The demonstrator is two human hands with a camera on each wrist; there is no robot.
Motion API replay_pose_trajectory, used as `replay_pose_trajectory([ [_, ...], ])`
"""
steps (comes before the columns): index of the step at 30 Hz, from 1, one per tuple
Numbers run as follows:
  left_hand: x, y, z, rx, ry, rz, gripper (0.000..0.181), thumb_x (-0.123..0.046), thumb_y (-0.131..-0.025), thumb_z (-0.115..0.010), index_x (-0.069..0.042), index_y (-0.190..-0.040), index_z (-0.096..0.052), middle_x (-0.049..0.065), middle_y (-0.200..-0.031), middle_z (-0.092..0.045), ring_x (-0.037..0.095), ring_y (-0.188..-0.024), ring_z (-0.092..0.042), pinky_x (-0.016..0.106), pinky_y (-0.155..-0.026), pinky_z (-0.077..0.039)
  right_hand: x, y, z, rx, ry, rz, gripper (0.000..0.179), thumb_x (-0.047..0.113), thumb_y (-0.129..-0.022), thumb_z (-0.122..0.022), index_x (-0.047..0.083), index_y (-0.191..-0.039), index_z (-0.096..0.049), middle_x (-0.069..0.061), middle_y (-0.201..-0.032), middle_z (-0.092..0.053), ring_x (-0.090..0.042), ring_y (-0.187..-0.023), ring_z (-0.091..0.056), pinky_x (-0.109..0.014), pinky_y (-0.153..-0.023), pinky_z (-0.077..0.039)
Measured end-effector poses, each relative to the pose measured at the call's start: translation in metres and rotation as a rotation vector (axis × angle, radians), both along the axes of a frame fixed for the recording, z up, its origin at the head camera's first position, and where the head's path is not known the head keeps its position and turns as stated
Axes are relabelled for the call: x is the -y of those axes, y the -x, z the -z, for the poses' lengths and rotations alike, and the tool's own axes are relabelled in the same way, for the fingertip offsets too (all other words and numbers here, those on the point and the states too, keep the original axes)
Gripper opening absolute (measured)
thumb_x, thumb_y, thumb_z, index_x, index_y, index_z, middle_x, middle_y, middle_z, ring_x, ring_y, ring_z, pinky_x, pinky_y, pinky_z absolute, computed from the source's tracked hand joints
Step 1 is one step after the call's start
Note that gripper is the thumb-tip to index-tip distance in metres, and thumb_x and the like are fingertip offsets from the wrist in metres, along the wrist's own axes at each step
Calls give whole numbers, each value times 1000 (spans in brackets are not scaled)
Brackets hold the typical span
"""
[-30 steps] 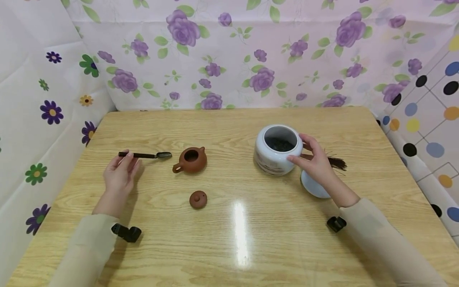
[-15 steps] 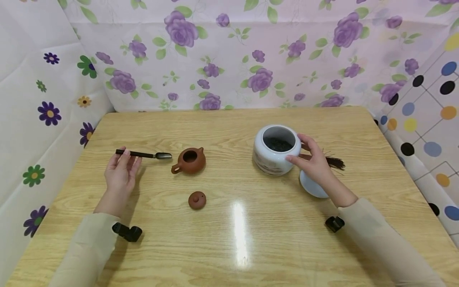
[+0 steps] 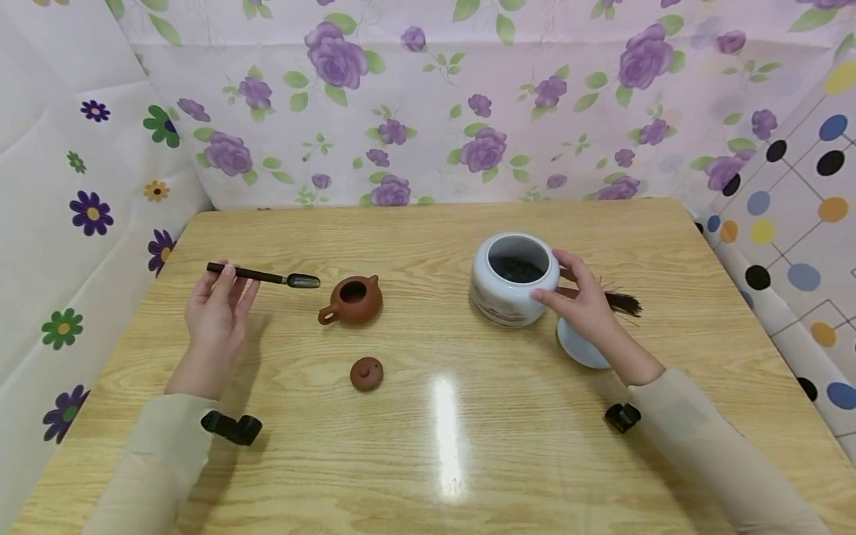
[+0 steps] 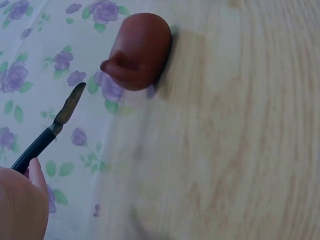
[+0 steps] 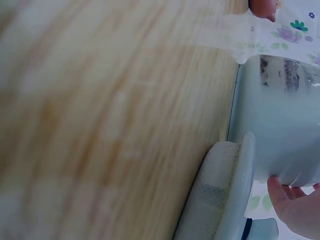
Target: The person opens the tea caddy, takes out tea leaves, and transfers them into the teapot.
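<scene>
My left hand [image 3: 217, 316] pinches the dark handle of a small tea scoop [image 3: 267, 276] between thumb and fingers, above the table's left side. Its metal bowl points right, toward a brown clay teapot [image 3: 361, 305] with its top uncovered. The teapot's lid [image 3: 366, 374] lies in front of it. My right hand [image 3: 583, 301] holds the right side of a white porcelain jar [image 3: 508, 297], thumb at the front and fingers farther back. Dark tea leaves [image 3: 517, 269] lie inside. In the right wrist view, the thumb touches the jar's wall.
A white jar lid [image 3: 580, 345] lies on the table, partly under my right forearm. Dark bristles [image 3: 625, 303] stick out beyond that wrist, with the rest partly hidden by the hand. Floral cloth [image 3: 428, 104] hangs behind the wooden table [image 3: 508, 423].
My left hand has risen slightly and shifted left with the scoop, whose handle end now tilts upward. The right hand stays at the jar, and the teapot has not moved.
</scene>
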State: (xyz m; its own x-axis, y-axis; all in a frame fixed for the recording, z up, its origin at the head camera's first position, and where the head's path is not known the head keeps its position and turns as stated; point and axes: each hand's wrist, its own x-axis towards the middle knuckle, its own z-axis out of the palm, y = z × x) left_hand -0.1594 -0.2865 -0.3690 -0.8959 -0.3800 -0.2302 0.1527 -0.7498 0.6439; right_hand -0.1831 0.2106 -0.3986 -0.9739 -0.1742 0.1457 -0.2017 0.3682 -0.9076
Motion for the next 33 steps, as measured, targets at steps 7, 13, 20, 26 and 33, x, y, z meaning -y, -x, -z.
replay_pose_trajectory([
  [7,-13,2,-11,-59,40,60,11,3,-86,-64,-3,-94,-67,7,-80,-67,18,-72,-69,35,-71,-59,-1,0,1,5,-8,0,75,14,-88,-70,6,-149,-27,-16,-148,-35,-34,-130,-39,-52,-102,-43],
  [13,-29,1,-21,-73,84,100,11,2,-85,-66,-3,-94,-64,6,-80,-68,18,-72,-69,34,-71,-59,0,-1,0,-4,-3,-2,72,12,-88,-69,4,-148,-29,-16,-147,-36,-33,-129,-41,-52,-101,-43],
  [20,-47,7,-31,-114,123,157,11,1,-85,-67,-2,-95,-62,6,-80,-68,17,-74,-70,33,-73,-59,0,2,1,-8,-1,-2,75,12,-87,-70,5,-149,-27,-17,-148,-35,-34,-130,-39,-53,-102,-43],
  [26,-64,12,-38,-115,169,194,7,-1,-87,-64,-3,-93,-61,4,-81,-67,15,-75,-69,32,-74,-59,0,1,3,-3,1,-1,75,11,-87,-70,5,-149,-27,-16,-148,-34,-35,-131,-39,-53,-102,-42],
  [33,-85,18,-53,-122,206,231,12,-3,-87,-65,-4,-98,-59,4,-85,-66,14,-77,-69,32,-76,-58,1,-1,1,4,0,-5,77,13,-88,-70,6,-150,-24,-16,-149,-32,-36,-132,-37,-53,-103,-42],
])
